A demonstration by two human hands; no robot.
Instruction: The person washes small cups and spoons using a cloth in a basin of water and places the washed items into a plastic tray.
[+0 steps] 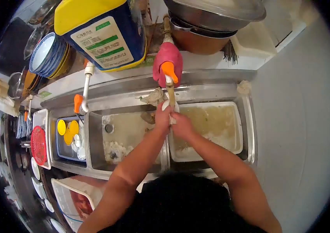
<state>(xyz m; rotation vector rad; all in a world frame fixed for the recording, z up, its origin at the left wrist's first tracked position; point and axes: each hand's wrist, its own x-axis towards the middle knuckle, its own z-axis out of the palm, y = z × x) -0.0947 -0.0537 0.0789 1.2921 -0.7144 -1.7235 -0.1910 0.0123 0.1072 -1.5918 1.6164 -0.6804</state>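
Observation:
Over the divider between two sink basins, both my hands meet just below the tap's hose [171, 95]. My left hand [162, 117] is closed on the edge of a small white dish [177, 106], mostly hidden by the fingers and the hose. Close beside it, my right hand [182, 126] is closed around what looks like a pale cloth [172, 121], of which only a bit shows. A pink cloth [167, 58] wraps the tap, whose handle [169, 70] is orange. Behind my left hand lies a crumpled beige cloth [157, 96] on the sink ledge.
A white tub [239, 132] of cloudy water fills the right basin. The middle basin [126, 120] holds murky water and food scraps. Yellow and white dishes sit in a blue tray [65, 151] at left. A blue jug [106, 37] and stacked pots [202, 39] stand behind.

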